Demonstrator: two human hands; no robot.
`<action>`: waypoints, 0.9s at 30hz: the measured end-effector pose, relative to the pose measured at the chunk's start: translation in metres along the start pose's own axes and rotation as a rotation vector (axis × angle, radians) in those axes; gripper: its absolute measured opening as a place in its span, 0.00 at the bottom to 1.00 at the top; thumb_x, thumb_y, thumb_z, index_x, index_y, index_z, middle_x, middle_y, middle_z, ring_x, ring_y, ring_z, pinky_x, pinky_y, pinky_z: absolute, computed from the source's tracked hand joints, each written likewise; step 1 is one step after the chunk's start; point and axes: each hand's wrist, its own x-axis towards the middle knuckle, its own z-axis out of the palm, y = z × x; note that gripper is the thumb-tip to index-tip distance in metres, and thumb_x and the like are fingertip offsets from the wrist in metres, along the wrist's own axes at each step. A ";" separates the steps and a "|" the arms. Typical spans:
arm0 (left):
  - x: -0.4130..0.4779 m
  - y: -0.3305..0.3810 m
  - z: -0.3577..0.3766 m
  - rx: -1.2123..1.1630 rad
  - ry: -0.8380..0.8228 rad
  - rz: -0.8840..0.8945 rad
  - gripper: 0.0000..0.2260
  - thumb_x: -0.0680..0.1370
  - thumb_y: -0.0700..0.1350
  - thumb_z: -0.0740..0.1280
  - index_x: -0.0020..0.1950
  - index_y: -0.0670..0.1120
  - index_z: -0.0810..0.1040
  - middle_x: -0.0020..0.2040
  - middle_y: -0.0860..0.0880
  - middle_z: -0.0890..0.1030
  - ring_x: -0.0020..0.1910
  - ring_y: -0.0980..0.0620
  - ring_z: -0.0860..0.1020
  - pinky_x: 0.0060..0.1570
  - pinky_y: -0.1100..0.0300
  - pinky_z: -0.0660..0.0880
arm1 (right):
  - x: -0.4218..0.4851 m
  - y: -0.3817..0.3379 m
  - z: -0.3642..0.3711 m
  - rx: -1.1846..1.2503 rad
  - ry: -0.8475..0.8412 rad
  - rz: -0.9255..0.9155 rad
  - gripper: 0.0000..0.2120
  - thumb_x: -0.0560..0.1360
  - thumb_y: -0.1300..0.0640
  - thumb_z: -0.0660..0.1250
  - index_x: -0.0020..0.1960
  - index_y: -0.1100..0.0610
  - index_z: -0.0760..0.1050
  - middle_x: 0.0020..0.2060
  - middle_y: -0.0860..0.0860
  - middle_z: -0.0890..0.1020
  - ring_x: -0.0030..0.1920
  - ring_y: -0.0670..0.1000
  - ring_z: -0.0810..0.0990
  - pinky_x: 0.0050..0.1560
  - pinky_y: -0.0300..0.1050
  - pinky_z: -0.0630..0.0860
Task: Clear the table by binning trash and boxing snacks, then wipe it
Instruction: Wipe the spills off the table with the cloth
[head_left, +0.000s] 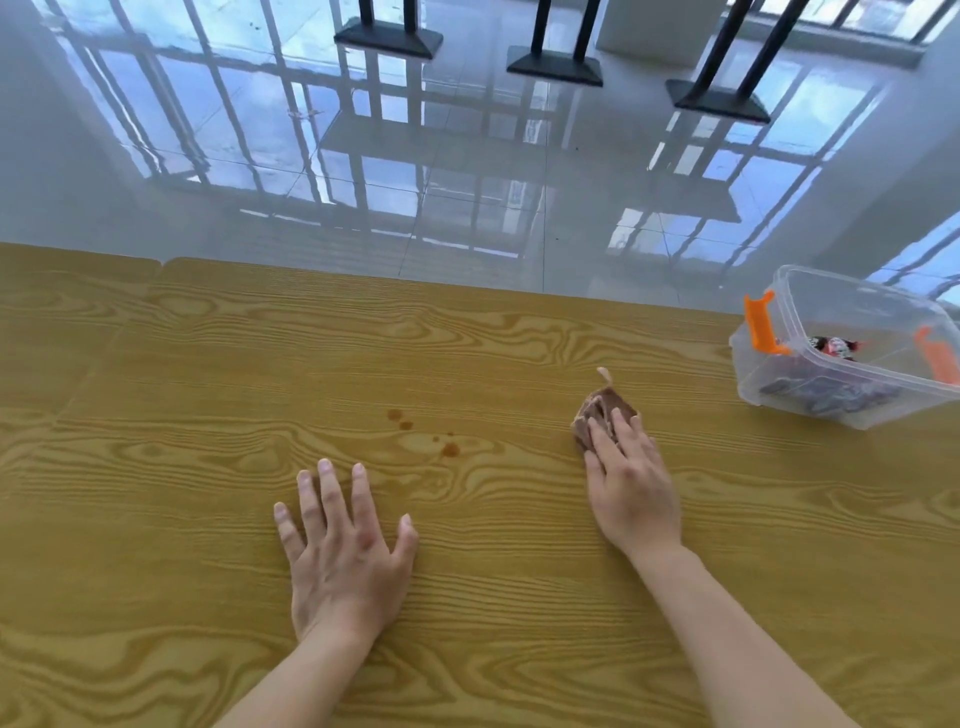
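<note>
My right hand (631, 480) lies flat on a small brown cloth (597, 410) and presses it onto the wooden table (208, 364); the fingers cover the cloth's near half. A few brown stain spots (449, 448) mark the table to the left of the cloth, apart from it. My left hand (340, 551) rests palm down on the table with fingers spread, holding nothing. A clear plastic box (883, 322) with orange latches stands at the right edge and holds wrapped snacks (834, 347).
The table's far edge runs across the middle of the view, with glossy tiled floor beyond it. Three black table bases (553, 65) stand on that floor at the top. A seam between two tabletops lies at the far left.
</note>
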 end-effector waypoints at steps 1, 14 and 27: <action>0.000 0.000 0.001 -0.002 -0.003 0.001 0.37 0.76 0.66 0.45 0.80 0.47 0.50 0.81 0.40 0.47 0.79 0.42 0.42 0.75 0.40 0.39 | 0.012 -0.003 -0.002 0.006 0.008 0.107 0.22 0.83 0.51 0.57 0.76 0.52 0.67 0.77 0.57 0.64 0.78 0.59 0.58 0.77 0.56 0.56; 0.025 -0.106 -0.030 0.071 -0.073 0.257 0.31 0.76 0.70 0.41 0.77 0.64 0.55 0.81 0.51 0.54 0.79 0.48 0.48 0.74 0.38 0.44 | -0.100 0.013 0.000 0.020 -0.022 -0.205 0.22 0.81 0.52 0.61 0.75 0.44 0.67 0.77 0.53 0.64 0.78 0.56 0.58 0.75 0.59 0.62; 0.024 -0.126 -0.025 0.099 -0.049 0.160 0.33 0.74 0.73 0.41 0.78 0.66 0.43 0.82 0.48 0.47 0.80 0.47 0.41 0.74 0.36 0.41 | -0.165 -0.140 0.036 0.157 -0.053 -0.650 0.16 0.80 0.47 0.64 0.67 0.44 0.75 0.73 0.51 0.71 0.75 0.57 0.66 0.71 0.55 0.69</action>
